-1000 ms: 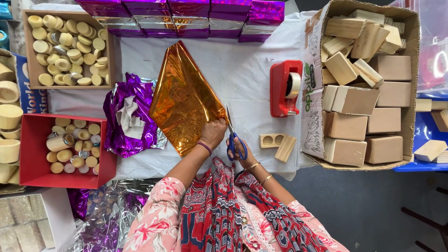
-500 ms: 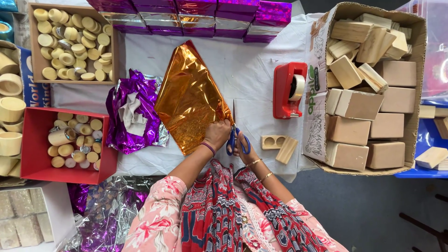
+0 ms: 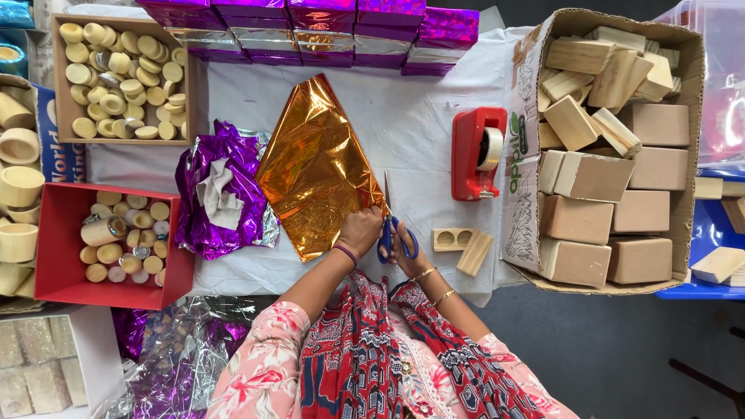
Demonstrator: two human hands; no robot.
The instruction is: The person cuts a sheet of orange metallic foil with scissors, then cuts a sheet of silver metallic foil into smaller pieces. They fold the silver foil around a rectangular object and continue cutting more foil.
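Note:
A sheet of shiny orange foil point(image 3: 318, 163) lies on the white-covered table point(image 3: 411, 124). My left hand point(image 3: 361, 229) pinches its near right corner. My right hand point(image 3: 403, 248) grips blue-handled scissors point(image 3: 392, 225), whose blades point away from me along the foil's right edge. Two small wooden pieces point(image 3: 464, 244) lie just right of my right hand.
Crumpled purple foil point(image 3: 221, 190) lies left of the orange sheet. A red tape dispenser point(image 3: 477, 151) stands to the right, beside a cardboard box of wooden blocks point(image 3: 613, 147). Trays of wooden cylinders point(image 3: 116, 77), point(image 3: 116, 240) sit at left. Purple-wrapped boxes point(image 3: 326, 31) line the far edge.
The scissors have gone from lying low by the foil's corner to pointing up along its right edge. The orange foil has shifted and settled flatter under my left hand.

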